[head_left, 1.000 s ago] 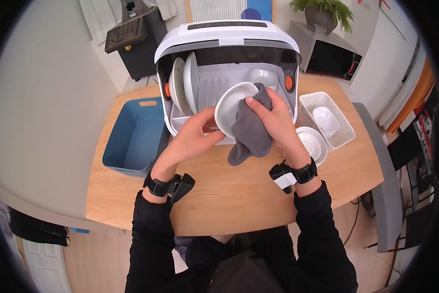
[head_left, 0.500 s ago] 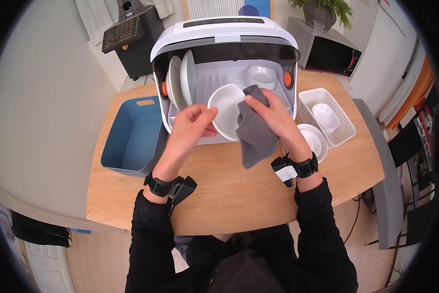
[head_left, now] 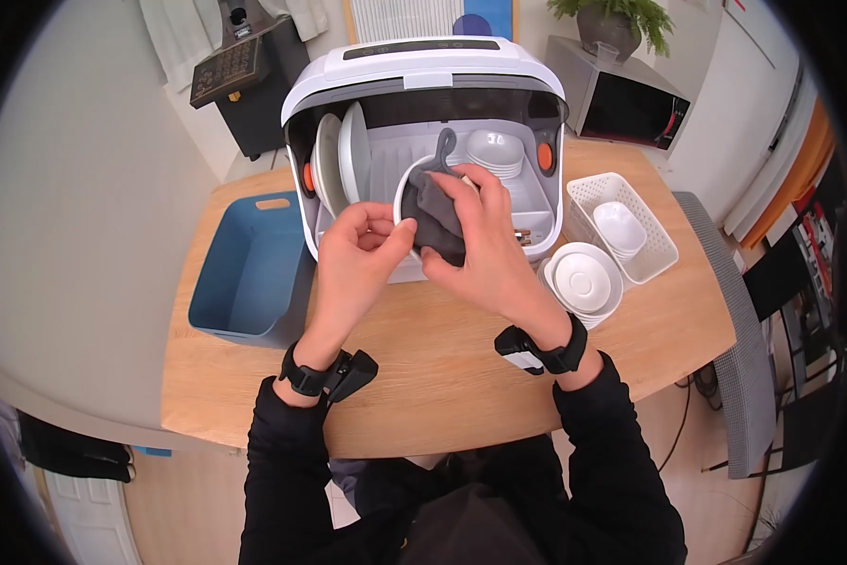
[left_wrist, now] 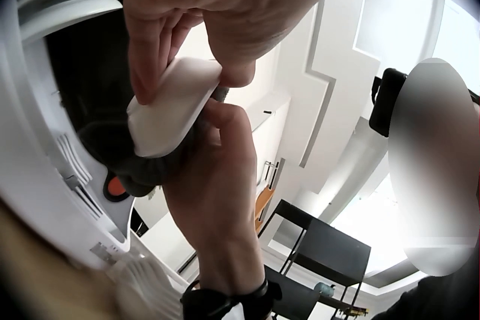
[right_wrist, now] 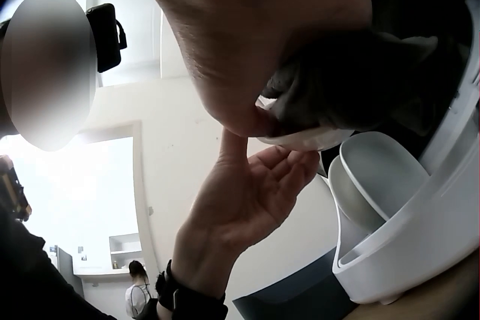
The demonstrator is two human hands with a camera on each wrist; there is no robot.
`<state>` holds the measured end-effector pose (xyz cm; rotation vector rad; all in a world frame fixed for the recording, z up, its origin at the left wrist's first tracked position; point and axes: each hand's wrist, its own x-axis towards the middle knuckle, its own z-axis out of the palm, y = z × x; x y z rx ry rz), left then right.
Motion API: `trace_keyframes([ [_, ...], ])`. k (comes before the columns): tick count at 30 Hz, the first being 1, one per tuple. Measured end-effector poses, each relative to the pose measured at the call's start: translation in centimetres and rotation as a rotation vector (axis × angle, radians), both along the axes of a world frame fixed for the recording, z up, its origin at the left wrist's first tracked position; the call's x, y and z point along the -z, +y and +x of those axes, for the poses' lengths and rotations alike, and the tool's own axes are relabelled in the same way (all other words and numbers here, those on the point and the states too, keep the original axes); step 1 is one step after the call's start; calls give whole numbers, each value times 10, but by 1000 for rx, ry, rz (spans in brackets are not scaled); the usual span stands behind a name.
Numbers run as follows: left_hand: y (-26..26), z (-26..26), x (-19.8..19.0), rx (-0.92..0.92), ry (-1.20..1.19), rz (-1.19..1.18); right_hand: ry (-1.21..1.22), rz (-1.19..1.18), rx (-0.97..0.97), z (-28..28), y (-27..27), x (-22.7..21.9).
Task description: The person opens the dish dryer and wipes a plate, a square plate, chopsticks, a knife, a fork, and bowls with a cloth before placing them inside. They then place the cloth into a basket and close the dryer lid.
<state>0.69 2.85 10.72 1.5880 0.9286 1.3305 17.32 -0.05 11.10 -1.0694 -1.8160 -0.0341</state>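
A small white bowl is tilted up in front of the open dish cabinet. My left hand pinches its left edge between thumb and fingers. With my right hand I grip a dark grey cloth and press it into the bowl, so the cloth covers most of the inside. A loop of cloth sticks up past the far rim. Inside the cabinet, large white plates stand upright at the left, and a stack of small white bowls sits at the right.
A blue bin stands left of the cabinet. To the right are stacked white saucers and a white basket holding square bowls. Forks lie at the cabinet's right side. A microwave stands behind.
My right hand has moved left with the cloth, from the bowl's right edge into its inside. The bowl has shifted slightly left and tilted, with my left hand still pinching its edge.
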Motion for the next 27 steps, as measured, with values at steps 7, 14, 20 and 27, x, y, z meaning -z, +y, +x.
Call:
trace_keyframes([
  [7, -18, 3, -15, 31, 53, 37, 46, -59, -254, 23, 1, -9],
  [14, -21, 10, -2, -202, 333, 511, 49, -214, -160, 25, 5, 2],
  [20, -17, -1, -7, -370, 445, 599, 919, -449, -303, 45, 2, -33],
  [27, -17, 4, -9, -78, 142, 242, 797, -410, -269, 46, 14, -21],
])
